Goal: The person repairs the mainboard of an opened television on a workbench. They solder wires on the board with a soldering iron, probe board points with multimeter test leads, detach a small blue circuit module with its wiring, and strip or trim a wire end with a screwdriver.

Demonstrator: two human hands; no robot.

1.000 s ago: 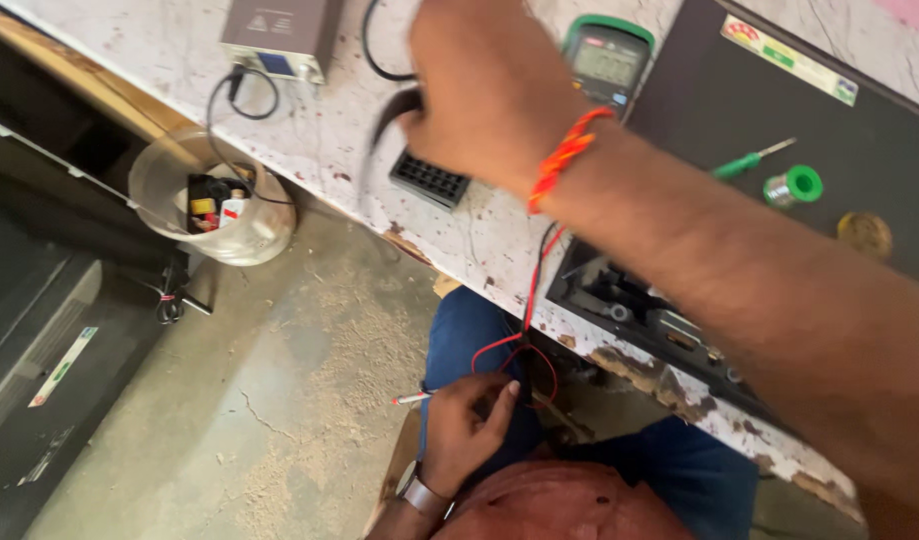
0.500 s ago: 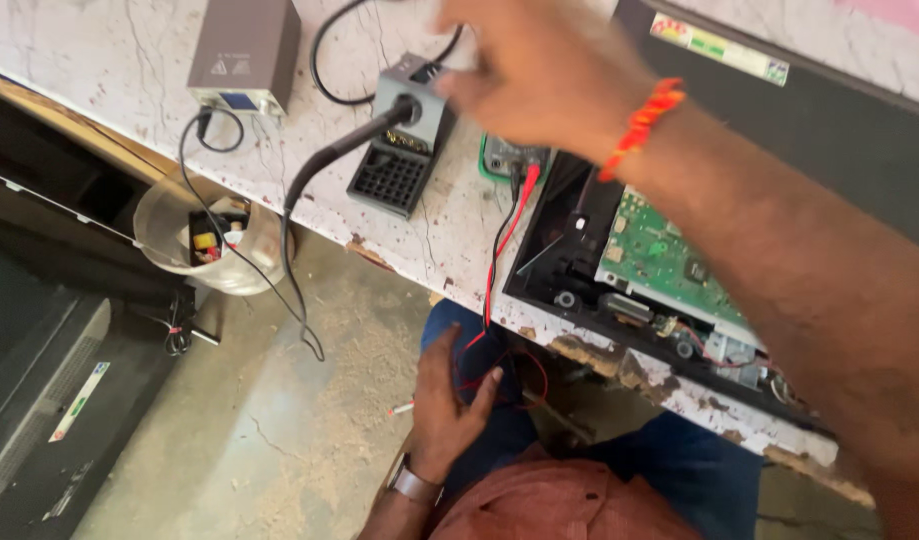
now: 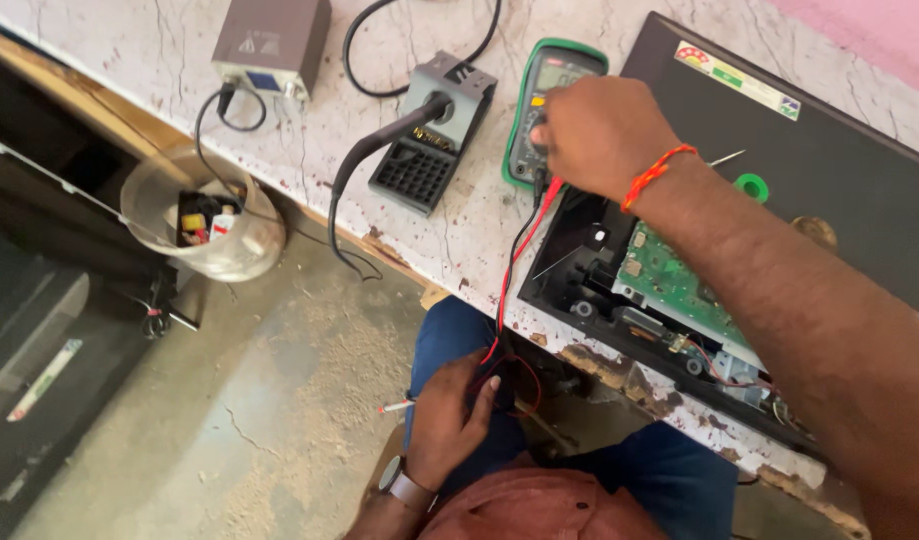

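My right hand (image 3: pixel 601 133), with an orange thread at the wrist, rests on the lower half of a green-cased multimeter (image 3: pixel 549 95) lying on the marble bench, fingers on its dial area. Red and black test leads (image 3: pixel 511 270) run from the meter down over the bench edge to my lap. My left hand (image 3: pixel 449 420), wearing a wristwatch, is closed around the probes there; a red-tipped probe (image 3: pixel 394 407) sticks out to the left. An opened black device with a green circuit board (image 3: pixel 679 285) lies just right of the meter.
A grey soldering iron stand (image 3: pixel 434 135) with its iron and black cable sits left of the meter. A grey control box (image 3: pixel 271 42) stands further left. A clear plastic tub (image 3: pixel 204 215) of small parts hangs by the bench edge. A green tape roll (image 3: pixel 750 187) lies on the black panel.
The view has shifted, and my right hand has come down from above the soldering stand onto the multimeter. My left hand stays in my lap with the probes.
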